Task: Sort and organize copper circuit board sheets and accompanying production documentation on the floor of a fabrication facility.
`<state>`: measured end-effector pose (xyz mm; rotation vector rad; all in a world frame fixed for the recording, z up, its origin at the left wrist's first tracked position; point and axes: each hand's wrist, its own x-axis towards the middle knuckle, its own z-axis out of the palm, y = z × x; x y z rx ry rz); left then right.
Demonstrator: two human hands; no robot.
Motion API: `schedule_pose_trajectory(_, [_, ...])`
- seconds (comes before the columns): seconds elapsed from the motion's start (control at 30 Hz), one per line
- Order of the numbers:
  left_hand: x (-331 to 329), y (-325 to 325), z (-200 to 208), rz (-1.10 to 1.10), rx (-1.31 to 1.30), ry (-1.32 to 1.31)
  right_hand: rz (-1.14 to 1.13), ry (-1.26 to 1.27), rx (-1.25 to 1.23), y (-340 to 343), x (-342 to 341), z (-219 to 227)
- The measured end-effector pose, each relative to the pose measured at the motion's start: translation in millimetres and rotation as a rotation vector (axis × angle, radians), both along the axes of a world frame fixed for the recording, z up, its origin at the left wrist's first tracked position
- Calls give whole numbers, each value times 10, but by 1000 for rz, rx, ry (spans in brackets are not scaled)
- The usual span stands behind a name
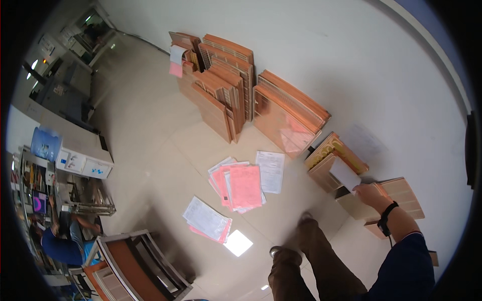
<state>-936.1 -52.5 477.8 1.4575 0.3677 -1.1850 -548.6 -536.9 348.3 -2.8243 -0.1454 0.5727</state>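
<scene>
My right hand [372, 196] reaches out at the right with a black band on its wrist. Its fingers are closed on the edge of a white sheet of paper [345, 173]. The sheet hangs in front of a small stack of copper-coloured panels [321, 173] with yellowish patterned faces, leaning near the wall. Just below the hand stand more tan panels [405, 196], partly hidden by my hand and wrist. My left hand is out of view.
On the floor lie pink and white sheets [245, 185], a lone printed sheet [270, 171] and another paper pile [207, 218]. Copper-coloured panel stacks [288, 113] lean along the wall. A framed cart [135, 266] and a seated person [63, 246] are at left.
</scene>
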Motion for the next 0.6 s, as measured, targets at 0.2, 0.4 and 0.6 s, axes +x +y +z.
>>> schedule_pose_trajectory(0.2, [675,576,-110,-60,89,33,644,574,-451,-16,1335,74])
schedule_pose_trajectory(0.4, [1734,1076,-907,-189,235,132,79,-172,-153,1179,3337,-543])
schedule_pose_trajectory(0.6, [4537,943,-2066,-78,224,-593,-28,-616,-239,1630,3160,-1721])
